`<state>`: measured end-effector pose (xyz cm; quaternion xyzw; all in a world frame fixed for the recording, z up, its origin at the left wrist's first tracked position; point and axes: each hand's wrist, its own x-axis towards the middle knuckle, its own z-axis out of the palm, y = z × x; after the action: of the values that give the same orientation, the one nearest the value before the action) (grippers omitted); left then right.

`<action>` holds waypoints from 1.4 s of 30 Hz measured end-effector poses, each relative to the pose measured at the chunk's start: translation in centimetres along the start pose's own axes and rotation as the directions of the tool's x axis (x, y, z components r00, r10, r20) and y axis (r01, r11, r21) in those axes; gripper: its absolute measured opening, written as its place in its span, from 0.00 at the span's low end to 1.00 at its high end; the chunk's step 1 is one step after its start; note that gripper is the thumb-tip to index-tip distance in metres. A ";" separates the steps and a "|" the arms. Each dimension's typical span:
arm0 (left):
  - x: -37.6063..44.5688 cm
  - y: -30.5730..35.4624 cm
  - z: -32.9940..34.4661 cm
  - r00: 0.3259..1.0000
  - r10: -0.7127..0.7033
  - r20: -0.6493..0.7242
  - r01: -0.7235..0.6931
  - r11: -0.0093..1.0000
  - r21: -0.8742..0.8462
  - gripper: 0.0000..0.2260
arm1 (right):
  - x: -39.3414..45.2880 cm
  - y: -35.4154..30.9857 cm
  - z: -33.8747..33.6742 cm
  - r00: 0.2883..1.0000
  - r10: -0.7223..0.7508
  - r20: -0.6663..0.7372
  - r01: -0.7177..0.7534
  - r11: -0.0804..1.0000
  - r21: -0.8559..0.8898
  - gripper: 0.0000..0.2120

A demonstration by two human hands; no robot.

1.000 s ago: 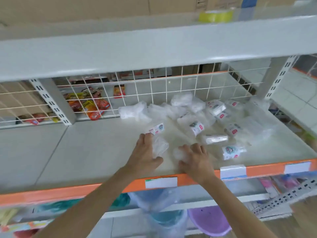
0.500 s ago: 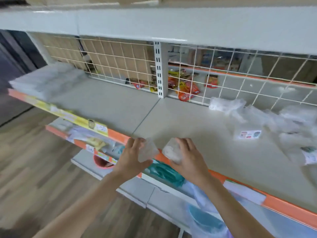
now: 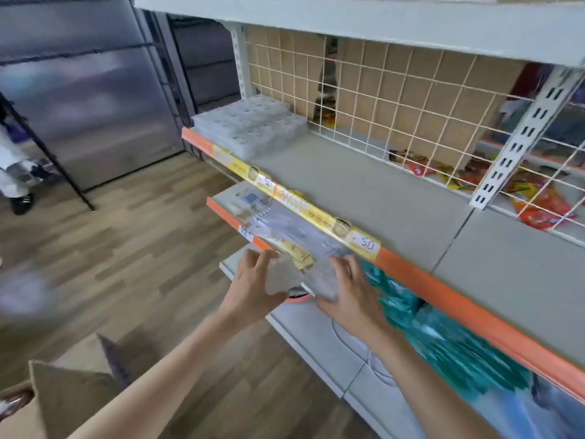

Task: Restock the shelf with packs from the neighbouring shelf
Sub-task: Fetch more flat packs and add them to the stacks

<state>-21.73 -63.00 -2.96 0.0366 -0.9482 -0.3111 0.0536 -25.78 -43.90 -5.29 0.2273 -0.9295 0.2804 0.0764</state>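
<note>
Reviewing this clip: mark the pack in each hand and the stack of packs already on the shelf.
Pack in left hand [image 3: 282,278], head view: middle of the clear wrapper.
Pack in right hand [image 3: 323,280], head view: the wrapper's exposed left part.
Stack of packs [image 3: 250,126], head view: top face, at the shelf's far left end.

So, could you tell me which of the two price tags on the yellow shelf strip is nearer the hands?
The "50" price tag at the strip's right end, just above the right hand; the other tag sits farther left.
</note>
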 end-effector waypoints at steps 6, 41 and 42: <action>0.7 -6.9 -4.2 0.989 -0.074 -0.129 0.077 0.997 0.022 0.29 | 5.3 -4.3 4.3 0.993 -0.086 0.081 0.087 0.996 -0.005 0.30; 41.9 -11.2 -0.5 0.925 0.290 0.245 -0.299 0.954 -0.001 0.35 | 34.0 5.9 10.8 0.816 0.415 -0.402 -0.501 0.855 -0.133 0.33; 42.5 -11.2 -0.5 0.912 0.322 0.253 -0.327 0.945 -0.024 0.36 | 34.0 5.9 10.9 0.816 0.419 -0.399 -0.507 0.850 -0.143 0.33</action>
<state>-63.40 -76.67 -5.88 -0.1606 -0.9430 -0.2910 -0.0175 -58.77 -58.51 -8.07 -0.0725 -0.9545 0.2110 0.1979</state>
